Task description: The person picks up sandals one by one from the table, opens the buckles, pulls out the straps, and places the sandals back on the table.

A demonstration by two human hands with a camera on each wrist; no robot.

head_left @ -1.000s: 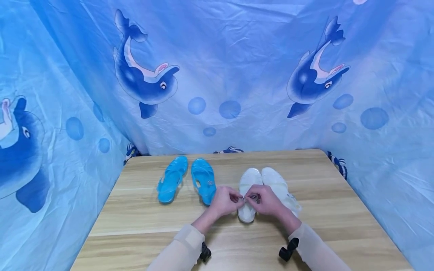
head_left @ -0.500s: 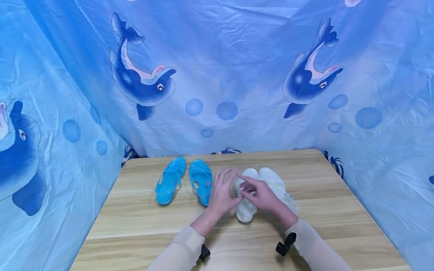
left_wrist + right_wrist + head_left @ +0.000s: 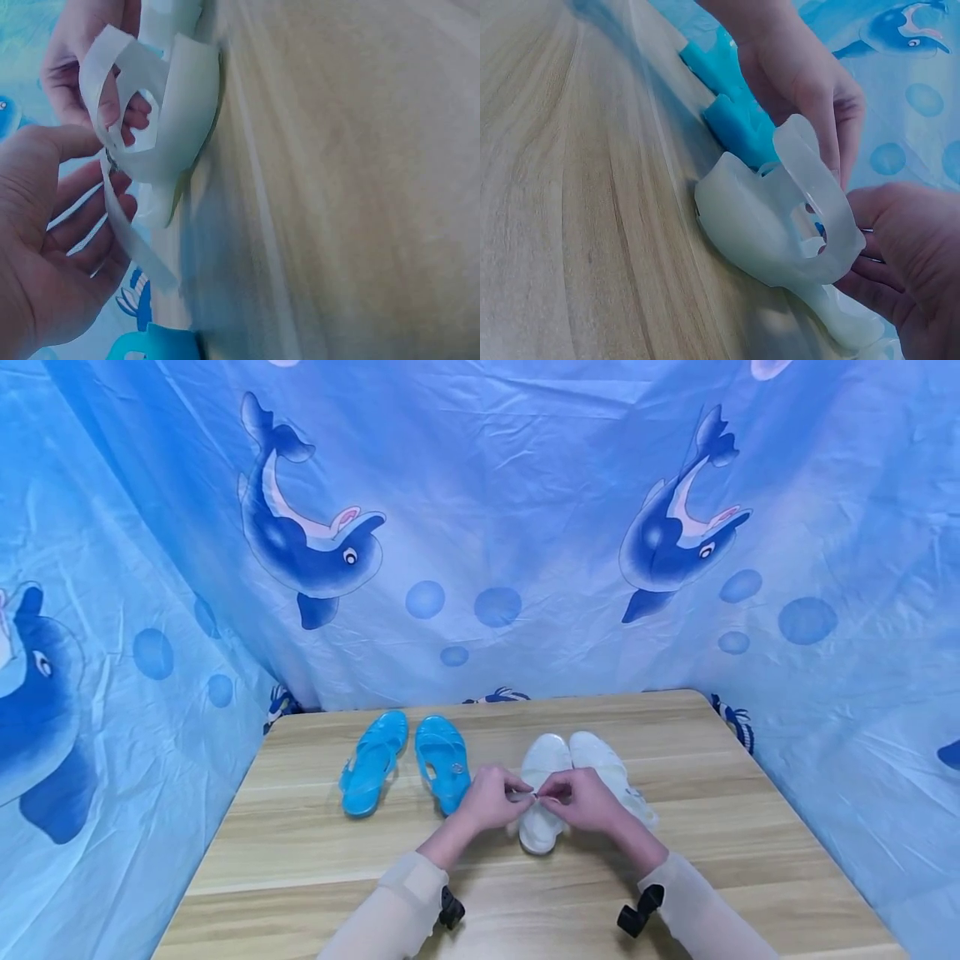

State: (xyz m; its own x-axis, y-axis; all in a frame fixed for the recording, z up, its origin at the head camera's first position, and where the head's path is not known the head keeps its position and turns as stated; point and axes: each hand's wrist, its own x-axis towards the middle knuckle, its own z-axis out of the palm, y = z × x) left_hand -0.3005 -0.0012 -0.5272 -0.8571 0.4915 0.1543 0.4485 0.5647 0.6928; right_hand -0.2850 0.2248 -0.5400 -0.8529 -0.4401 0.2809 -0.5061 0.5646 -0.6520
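On the table, the nearer-left white sandal (image 3: 540, 833) stands upright, toe away from me. Over it, my left hand (image 3: 491, 799) pinches its ankle strap between thumb and fingers. My right hand (image 3: 585, 799) pinches the same strap from the other side, fingertips close to the left's. In the left wrist view the strap (image 3: 96, 71) arches up from the heel, and a small dark buckle (image 3: 111, 160) sits at my left fingertips with a loose strap end (image 3: 136, 247) hanging below. How far the strap runs through the buckle is hidden by the fingers.
A second white sandal (image 3: 597, 762) stands beside the first on the right. To the left are two blue sandals, one farther left (image 3: 366, 777) and one (image 3: 442, 752) near my left hand. A blue dolphin-print curtain (image 3: 465, 510) surrounds the wooden table (image 3: 315, 852).
Half a second ago both hands were lifted with fingers spread above the white sandal. Now they have come back down and pinch its strap, much as they did one second ago.
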